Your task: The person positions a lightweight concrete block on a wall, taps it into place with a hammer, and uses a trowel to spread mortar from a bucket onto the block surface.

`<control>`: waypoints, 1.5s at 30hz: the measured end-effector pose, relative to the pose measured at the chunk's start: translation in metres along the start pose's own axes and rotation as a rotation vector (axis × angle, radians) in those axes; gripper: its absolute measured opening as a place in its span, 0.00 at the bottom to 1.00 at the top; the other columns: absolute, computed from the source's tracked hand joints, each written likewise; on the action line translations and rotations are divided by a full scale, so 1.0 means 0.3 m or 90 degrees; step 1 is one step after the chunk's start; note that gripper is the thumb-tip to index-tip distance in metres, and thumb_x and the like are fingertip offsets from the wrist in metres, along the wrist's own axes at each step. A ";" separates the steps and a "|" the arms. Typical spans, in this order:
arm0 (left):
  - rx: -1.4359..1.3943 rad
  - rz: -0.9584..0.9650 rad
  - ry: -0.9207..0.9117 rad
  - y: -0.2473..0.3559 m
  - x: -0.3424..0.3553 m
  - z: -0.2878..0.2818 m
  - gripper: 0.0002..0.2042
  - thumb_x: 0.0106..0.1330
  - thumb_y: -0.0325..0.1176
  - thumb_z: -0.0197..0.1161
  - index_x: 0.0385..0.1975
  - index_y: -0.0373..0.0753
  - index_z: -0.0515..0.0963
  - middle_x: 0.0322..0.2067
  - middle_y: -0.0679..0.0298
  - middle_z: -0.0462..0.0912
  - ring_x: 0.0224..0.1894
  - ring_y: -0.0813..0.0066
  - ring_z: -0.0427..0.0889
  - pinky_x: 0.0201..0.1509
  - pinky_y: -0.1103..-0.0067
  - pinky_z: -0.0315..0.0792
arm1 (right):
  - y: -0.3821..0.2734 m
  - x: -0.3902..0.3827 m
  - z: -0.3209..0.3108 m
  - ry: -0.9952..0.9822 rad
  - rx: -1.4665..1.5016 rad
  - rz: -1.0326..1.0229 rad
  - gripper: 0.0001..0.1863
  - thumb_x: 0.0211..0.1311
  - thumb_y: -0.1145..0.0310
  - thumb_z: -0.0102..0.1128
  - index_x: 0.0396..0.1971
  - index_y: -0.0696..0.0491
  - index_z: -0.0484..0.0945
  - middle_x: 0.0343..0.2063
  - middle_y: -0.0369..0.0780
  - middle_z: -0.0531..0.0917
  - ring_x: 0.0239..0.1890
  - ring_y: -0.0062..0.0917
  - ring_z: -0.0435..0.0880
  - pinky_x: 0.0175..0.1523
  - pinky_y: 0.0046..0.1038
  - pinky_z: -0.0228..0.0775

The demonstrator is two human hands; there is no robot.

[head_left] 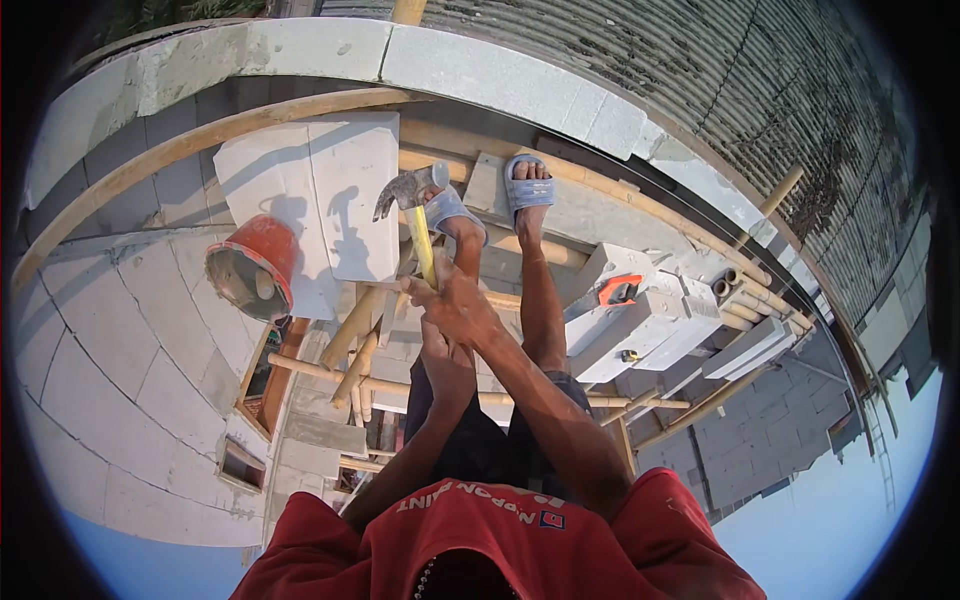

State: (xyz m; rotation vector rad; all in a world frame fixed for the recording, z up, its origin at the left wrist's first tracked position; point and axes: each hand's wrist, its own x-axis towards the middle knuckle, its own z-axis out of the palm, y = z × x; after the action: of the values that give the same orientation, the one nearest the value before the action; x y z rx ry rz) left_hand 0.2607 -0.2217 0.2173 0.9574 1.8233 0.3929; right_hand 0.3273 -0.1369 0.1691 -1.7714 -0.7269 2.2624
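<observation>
A claw hammer [421,222] with a grey metal head and a yellow handle stands head up in front of me. My right hand [458,303] is closed around its handle. Just below and touching it is my left hand [447,358], its fingers mostly hidden behind the right one, so I cannot tell whether it grips anything. Beyond the hammer, to the left, lie large white blocks [352,190] bearing the shadow of the hammer and hands. An orange bucket [268,250], dirty grey inside, is beside those blocks.
My slippered feet stand on a grey plank [590,225] among bamboo poles [650,218]. At right, white blocks [660,325] carry an orange-handled tool [619,290] and a small yellow-and-black tape measure [629,356]. A pale block wall [480,75] and corrugated roof [640,50] lie ahead; gaps open below.
</observation>
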 end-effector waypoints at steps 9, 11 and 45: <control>0.214 0.186 -0.177 0.461 0.405 0.066 0.16 0.77 0.40 0.57 0.51 0.33 0.80 0.47 0.54 0.85 0.48 0.67 0.84 0.52 0.69 0.77 | 0.530 -0.236 -0.521 0.459 0.299 0.276 0.28 0.77 0.42 0.44 0.33 0.55 0.75 0.16 0.32 0.66 0.16 0.19 0.66 0.21 0.28 0.58; 0.313 0.374 -0.189 0.572 0.597 0.265 0.24 0.75 0.44 0.59 0.64 0.36 0.72 0.61 0.49 0.75 0.62 0.54 0.75 0.67 0.65 0.68 | 0.857 -0.216 -0.636 0.607 0.095 0.267 0.26 0.78 0.47 0.43 0.34 0.56 0.76 0.17 0.33 0.69 0.17 0.20 0.67 0.22 0.31 0.60; 0.771 0.329 -0.638 0.622 1.087 0.859 0.58 0.44 0.71 0.75 0.73 0.42 0.65 0.60 0.39 0.77 0.60 0.46 0.80 0.65 0.54 0.73 | 0.616 0.266 -0.880 0.484 0.507 -0.100 0.23 0.76 0.48 0.51 0.42 0.55 0.77 0.18 0.32 0.71 0.13 0.17 0.66 0.17 0.27 0.59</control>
State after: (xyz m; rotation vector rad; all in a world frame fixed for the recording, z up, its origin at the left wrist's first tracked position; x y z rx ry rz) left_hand 0.5070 0.1053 0.0175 1.9582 0.7107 -0.8946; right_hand 0.5845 -0.1928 -0.0332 -1.8043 0.1679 1.2809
